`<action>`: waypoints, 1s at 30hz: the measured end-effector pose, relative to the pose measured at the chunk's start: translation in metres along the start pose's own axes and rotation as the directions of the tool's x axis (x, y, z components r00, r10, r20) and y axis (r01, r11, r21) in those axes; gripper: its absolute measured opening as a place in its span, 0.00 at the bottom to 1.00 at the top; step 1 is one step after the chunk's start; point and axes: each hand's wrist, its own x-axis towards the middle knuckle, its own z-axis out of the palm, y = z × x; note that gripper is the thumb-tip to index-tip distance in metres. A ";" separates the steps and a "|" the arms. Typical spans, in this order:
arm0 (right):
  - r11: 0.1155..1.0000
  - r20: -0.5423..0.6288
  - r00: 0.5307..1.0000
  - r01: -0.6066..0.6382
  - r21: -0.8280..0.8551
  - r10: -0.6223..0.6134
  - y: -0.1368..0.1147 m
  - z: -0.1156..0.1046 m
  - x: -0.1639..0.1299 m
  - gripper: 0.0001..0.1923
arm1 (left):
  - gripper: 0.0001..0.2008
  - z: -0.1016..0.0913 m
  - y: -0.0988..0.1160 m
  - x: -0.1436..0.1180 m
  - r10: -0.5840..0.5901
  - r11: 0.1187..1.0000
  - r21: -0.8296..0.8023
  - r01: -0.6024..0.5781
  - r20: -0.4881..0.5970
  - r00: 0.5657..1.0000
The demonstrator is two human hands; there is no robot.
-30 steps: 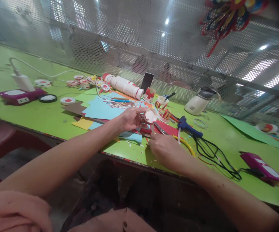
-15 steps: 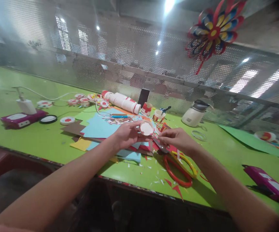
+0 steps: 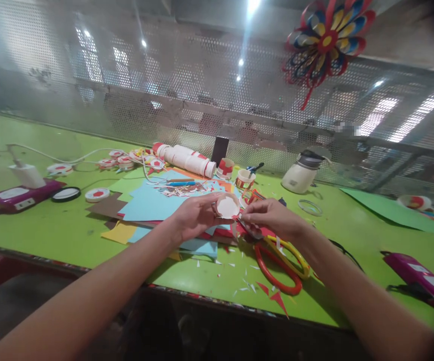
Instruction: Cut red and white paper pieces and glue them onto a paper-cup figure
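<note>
My left hand (image 3: 196, 214) is closed around a small round white paper piece (image 3: 227, 206) with a reddish rim, its white face turned towards me. At the right edge of this piece, my right hand (image 3: 271, 216) is closed in a pinch with thumb and forefinger. A bit of red shows by those fingertips, too small to make out. Just below the right hand lie large scissors (image 3: 277, 265) with red and yellow handles, their blades partly hidden. Coloured paper sheets (image 3: 153, 203) are stacked beneath and behind my left hand.
White rolls (image 3: 187, 159) lie behind the paper, near a dark phone (image 3: 220, 149) standing upright. Two small tubs, one a patterned cup (image 3: 245, 179), and a cream jug (image 3: 301, 173) stand farther back. Paper scraps (image 3: 277, 301) litter the front edge. Purple power strips (image 3: 23, 195) sit at both sides.
The view has shifted slightly. My right fingertips have come closer to the rim of the round paper piece, which my left hand still holds. The scissors stay on the table.
</note>
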 end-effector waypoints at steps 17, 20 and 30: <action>0.953 -0.189 0.980 0.000 -0.303 -0.060 -0.005 -0.022 -0.015 0.15 | 0.11 -0.003 -0.002 0.002 0.040 0.999 0.024 -0.036 -0.179 0.983; 0.749 -0.253 0.961 -0.083 -0.657 -0.115 -0.004 -0.031 -0.029 0.14 | 0.09 -0.002 0.000 0.003 0.069 0.998 0.022 -0.066 -0.270 0.960; 0.150 -0.155 0.979 -0.135 -0.979 -0.129 0.023 -0.005 -0.083 0.16 | 0.07 0.003 0.004 0.003 0.074 0.997 0.013 -0.074 -0.366 0.928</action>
